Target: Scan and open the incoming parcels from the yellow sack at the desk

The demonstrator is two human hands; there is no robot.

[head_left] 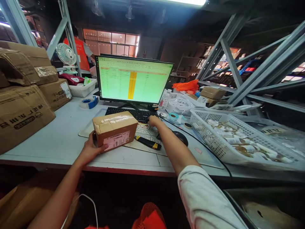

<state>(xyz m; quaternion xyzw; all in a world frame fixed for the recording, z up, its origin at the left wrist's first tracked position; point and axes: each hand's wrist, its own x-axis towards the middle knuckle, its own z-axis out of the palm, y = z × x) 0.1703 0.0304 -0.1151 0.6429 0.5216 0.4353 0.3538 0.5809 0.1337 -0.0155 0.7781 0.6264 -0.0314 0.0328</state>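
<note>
A small taped cardboard parcel (115, 128) with a white shipping label stands on the desk in front of the monitor (133, 79). My left hand (91, 149) grips its lower left corner, thumb across the label side. My right hand (154, 120) reaches forward onto the right end of the black keyboard (133, 113), fingers curled down on the keys, holding nothing I can see. A black and yellow utility knife (148, 142) lies on the desk mat between my arms. A black mouse (180, 137) sits just right of my right forearm.
Large cardboard boxes (23, 95) are stacked at left. A blue tape roll (89, 102) and a white basket (82, 89) sit behind the parcel. White baskets of small items (235, 140) fill the right side. A person in an orange vest (81, 52) stands far back. Metal racking (250, 63) rises right.
</note>
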